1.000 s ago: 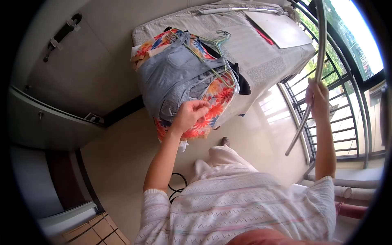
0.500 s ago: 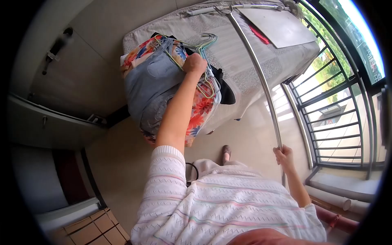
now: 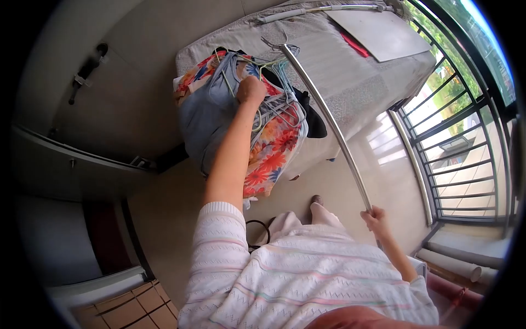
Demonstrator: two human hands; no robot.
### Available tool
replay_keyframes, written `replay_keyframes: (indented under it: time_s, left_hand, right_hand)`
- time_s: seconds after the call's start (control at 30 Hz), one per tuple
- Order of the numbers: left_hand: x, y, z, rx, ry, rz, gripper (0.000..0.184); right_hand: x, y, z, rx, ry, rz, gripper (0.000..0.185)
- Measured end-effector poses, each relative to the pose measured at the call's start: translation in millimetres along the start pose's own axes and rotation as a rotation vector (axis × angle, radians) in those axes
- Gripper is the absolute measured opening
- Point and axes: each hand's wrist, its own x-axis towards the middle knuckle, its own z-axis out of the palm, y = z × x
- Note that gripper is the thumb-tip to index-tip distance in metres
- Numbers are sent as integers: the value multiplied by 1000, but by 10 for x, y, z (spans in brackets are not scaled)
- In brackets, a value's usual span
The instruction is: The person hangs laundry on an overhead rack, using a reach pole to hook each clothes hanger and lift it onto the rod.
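My right hand [image 3: 375, 220] is wrapped round the lower part of a long metal clothes pole [image 3: 329, 115]. The pole slants up and away from me, its forked hook [image 3: 279, 43] over the hanger hooks on the pile. My left hand [image 3: 252, 90] is closed at a pale green clothes hanger [image 3: 259, 116] in a heap of clothes; the fingers are partly hidden. Under it lies a grey-blue garment [image 3: 205, 118], with a red, orange and blue flowered cloth [image 3: 268, 164] below and beside it. More hangers [image 3: 282, 107] crowd just right of the hand.
A covered table or bed [image 3: 361, 88] carries the clothes, a white board [image 3: 378, 35] and another pole [image 3: 323, 9]. Barred windows [image 3: 457, 159] stand at right. A dark door handle [image 3: 87, 74] is on the left. A cardboard-coloured box [image 3: 129, 307] sits low at left.
The pole's forked end has come down and left, from the far edge of the covered surface to the hangers. My left hand has shifted slightly left and lower; the hangers beside it have spread.
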Motion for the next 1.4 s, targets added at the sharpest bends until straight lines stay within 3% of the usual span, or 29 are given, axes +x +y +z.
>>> replay_keyframes:
  time_s: [0.23,0.33,0.43,0.73,0.83,1.17,1.27,1.3,1.4]
  left_hand:
    - [-132,-181,-424,89,-135,88,20]
    - [-108,-298,-396,92,-121,238,25]
    - [-8,-285,-195,36,-138,230,25]
    - [-243,304,61,-86,-118,252,25]
    - [-213,193,226,-57,-36,392,25]
    - [-264,-193,-904,-751,-11,501,21]
    - [-285,-342,-1318,-918,-190,472,18]
    - [-405,-287,-1554,-1001,-253,351,18]
    - [-436,-408,-1847,-1167,-309,245,17]
  right_hand:
    - [-559,173,605,149,111,22,25]
    - [-772,318,884,208,141,77,24]
    - [-902,380,1087,294,147,105,24]
    - [-1236,550,1070,361,209,133,25]
    - [-1271,548,1057,349,208,136,25]
    - [-1054,471,1140,202,87,70,26]
    - [-905,310,1227,172,30,38,25]
    - [-860,258,1260,174,8,23,25]
    - [-769,140,1351,176,-63,-20,21]
